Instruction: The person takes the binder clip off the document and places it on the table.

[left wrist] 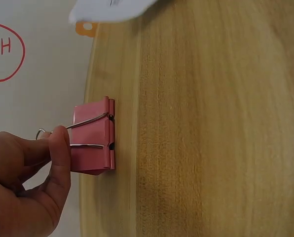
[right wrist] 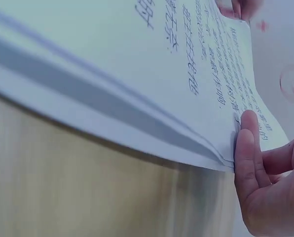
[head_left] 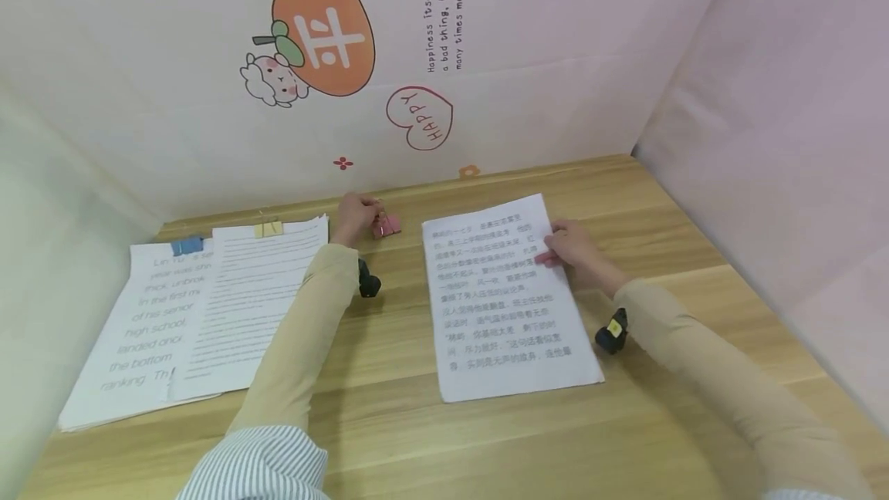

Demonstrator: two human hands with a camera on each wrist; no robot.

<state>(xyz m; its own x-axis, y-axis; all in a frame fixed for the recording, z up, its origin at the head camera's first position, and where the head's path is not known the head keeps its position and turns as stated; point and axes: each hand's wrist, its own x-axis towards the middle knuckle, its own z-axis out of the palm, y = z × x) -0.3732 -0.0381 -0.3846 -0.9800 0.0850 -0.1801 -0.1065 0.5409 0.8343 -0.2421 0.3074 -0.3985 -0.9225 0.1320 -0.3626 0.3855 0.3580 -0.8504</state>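
Note:
My left hand is at the back of the table, pinching the wire handles of a pink binder clip between thumb and fingers. In the left wrist view the clip's closed edge and both handles show, with no paper in it. My right hand grips the right edge of a stack of printed sheets with Chinese text. Seen from the right wrist, the fingers pinch the sheets' edge, and the layers part a little along that side.
On the left, two printed stacks overlap: one with large English text under a blue binder clip, the other with small text under a yellow binder clip. A printed cloth wall stands behind the wooden table.

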